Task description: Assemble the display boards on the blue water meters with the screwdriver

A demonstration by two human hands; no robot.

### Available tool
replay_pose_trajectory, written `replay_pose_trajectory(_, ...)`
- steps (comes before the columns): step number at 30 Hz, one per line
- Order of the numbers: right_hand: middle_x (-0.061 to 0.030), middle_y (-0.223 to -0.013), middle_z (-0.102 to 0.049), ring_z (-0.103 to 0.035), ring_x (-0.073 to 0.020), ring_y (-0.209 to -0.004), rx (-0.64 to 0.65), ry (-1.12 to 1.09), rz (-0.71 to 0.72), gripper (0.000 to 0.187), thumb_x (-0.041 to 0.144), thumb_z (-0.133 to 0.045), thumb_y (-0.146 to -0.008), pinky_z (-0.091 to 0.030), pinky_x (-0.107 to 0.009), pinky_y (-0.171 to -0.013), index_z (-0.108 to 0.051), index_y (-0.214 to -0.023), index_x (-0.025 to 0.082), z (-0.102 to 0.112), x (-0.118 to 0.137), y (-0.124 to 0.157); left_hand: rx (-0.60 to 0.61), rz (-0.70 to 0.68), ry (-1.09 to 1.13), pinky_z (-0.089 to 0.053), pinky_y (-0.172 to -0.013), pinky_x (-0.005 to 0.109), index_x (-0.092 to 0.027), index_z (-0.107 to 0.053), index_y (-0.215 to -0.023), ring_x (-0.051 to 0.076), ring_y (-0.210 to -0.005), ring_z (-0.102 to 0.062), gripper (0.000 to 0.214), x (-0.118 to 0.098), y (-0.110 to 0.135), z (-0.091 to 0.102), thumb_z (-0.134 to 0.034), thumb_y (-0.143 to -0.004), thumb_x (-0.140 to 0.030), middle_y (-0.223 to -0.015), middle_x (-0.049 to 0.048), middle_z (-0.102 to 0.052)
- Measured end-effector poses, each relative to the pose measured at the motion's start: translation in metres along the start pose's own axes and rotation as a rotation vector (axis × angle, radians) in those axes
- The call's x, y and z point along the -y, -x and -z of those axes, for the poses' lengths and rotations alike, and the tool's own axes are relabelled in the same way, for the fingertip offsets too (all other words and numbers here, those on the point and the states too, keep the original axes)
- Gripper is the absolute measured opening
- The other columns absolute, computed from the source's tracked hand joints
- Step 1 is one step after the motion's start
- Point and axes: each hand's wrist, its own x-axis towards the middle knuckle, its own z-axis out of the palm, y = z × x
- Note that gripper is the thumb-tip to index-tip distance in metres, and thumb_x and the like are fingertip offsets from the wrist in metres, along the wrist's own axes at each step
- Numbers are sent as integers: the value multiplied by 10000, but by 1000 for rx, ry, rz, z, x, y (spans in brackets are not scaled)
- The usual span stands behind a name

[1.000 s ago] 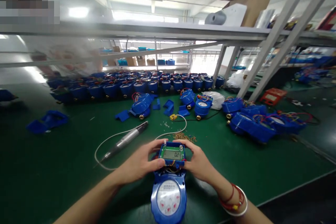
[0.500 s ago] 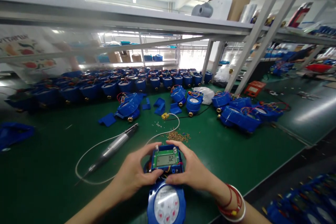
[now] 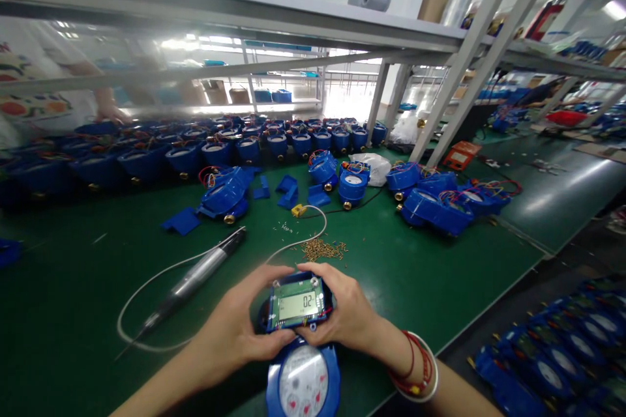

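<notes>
A blue water meter [image 3: 303, 381] with a round white dial lies on the green bench right in front of me. On its upper end sits a green circuit board with an LCD [image 3: 297, 304] that reads 02. My left hand [image 3: 233, 332] grips the board's left side, thumb along its lower edge. My right hand [image 3: 346, 311] grips its right side, fingers curled over the top. Red and white bangles circle my right wrist.
A grey electric screwdriver [image 3: 195, 277] with a white cable lies to the left. A heap of small brass screws [image 3: 323, 249] sits just beyond my hands. Several blue meters [image 3: 440, 205] and loose blue covers [image 3: 182, 220] crowd the bench behind. A person stands far left.
The view has swung right and dipped. Both hands stay on the display board, which now tilts slightly to the left on the meter.
</notes>
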Motion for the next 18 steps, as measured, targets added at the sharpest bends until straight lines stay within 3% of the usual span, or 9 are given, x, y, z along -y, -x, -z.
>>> replay_pose_trajectory(3, -88, -1139, -620, -607, -209, -1037, 19, -26, 39, 701, 257, -696, -594, -499, -308, -911, -437, -1240, 162, 0, 0, -1, 36, -48, -18, -460, -911, 353, -286, -490, -1186, 234, -1062, -556, 550, -3, -2, -2, -713, -684, -291, -1156, 38, -580)
replay_pose_trajectory(9, -70, -1205, -587, -587, -208, -1075, 86, -55, -32, 741, 198, -694, -594, -476, -317, -934, -412, -1279, 197, 3, -2, -2, -53, -14, -13, -471, -846, 346, -258, -554, -1103, 235, -978, -577, 421, -5, -5, -5, -681, -705, -315, -1075, 42, -610)
replay_pose_trajectory(14, -59, -1149, -622, -602, -188, -1042, 69, -117, -28, 609, 225, -735, -660, -476, -304, -916, -481, -1212, 204, 6, -5, -3, -31, -16, -45, -471, -861, 326, -268, -534, -1115, 218, -985, -583, 431, -9, -6, -3, -667, -706, -291, -1088, 25, -606)
replay_pose_trajectory(18, -72, -1143, -623, -594, -190, -1047, 78, -90, -22, 520, 177, -663, -748, -480, -320, -910, -472, -1231, 199, 7, -4, -3, -5, -54, -160, -485, -873, 340, -272, -490, -1170, 228, -1005, -587, 470, -13, -4, -4, -638, -724, -265, -1138, 44, -595)
